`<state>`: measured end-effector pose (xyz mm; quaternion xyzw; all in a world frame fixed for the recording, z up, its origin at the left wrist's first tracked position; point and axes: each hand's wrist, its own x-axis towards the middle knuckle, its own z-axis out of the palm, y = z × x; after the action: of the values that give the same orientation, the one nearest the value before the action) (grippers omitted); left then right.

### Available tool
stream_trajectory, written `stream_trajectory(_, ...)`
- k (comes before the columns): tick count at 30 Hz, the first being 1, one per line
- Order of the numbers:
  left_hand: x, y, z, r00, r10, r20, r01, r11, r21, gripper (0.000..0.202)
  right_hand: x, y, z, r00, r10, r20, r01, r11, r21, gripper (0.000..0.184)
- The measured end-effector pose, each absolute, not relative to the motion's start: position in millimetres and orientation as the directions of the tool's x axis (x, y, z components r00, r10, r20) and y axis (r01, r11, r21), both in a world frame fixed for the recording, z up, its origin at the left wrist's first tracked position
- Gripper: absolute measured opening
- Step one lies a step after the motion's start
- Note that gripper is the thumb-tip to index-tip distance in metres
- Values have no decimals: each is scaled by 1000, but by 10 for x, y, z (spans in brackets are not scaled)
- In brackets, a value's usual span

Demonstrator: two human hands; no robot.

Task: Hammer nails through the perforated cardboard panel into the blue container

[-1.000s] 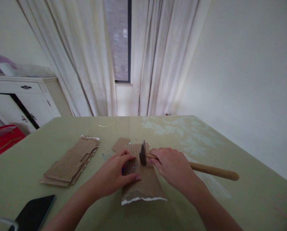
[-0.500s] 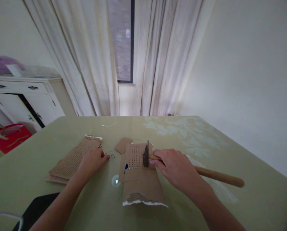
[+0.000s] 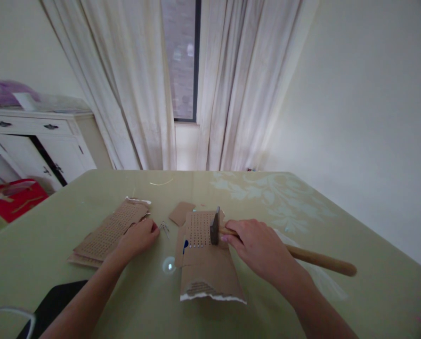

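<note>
My right hand (image 3: 256, 242) grips a hammer (image 3: 214, 229) by its wooden handle close to the head. The dark metal head rests over the right side of a perforated cardboard piece (image 3: 210, 270), whose near edge is torn. A row of small shiny nail heads (image 3: 196, 246) shows along the lowest row of holes. My left hand (image 3: 141, 237) is at the left, its fingers pinched together; what they hold, if anything, is too small to make out. Just right of its fingertips lie several loose nails (image 3: 165, 228). Behind the left hand sits a stack of perforated cardboard (image 3: 106, 233).
A small cardboard square (image 3: 181, 213) lies beyond the nails. Clear plastic film (image 3: 319, 278) is under the hammer handle. A black object (image 3: 51, 306) with a white cable (image 3: 12, 309) is at the near left. A white cabinet (image 3: 79, 136) and red bag (image 3: 23, 200) stand left of the table.
My left hand has drawn back slightly left from the loose nails, its fingers now closer together. The right hand and hammer have stayed nearly still.
</note>
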<state>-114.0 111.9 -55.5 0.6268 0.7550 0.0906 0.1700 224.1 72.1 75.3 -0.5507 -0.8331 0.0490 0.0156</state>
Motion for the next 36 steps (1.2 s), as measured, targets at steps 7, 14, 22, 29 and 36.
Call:
stream_trajectory(7,-710,1006,-129,-14,988,152,739,-93,668,31,2258,735,714,-403,915,-26,911,399,-104,21)
stream_trajectory(14,-17,666,-6,152,966,207,519,-256,815,30,2287,748,751,-403,915,-7,913,401,-76,23)
stream_trajectory(22,-22,658,-19,230,959,164,539,-266,799,24,2326,761,746,-400,917,17,915,400,-61,23)
stream_trajectory(29,-43,675,-56,259,954,154,551,-276,788,23,2323,756,730,-411,912,19,909,411,-63,23)
stream_trajectory(36,-56,662,-50,260,953,156,548,-278,789,23,2315,759,737,-408,913,19,911,409,-62,23)
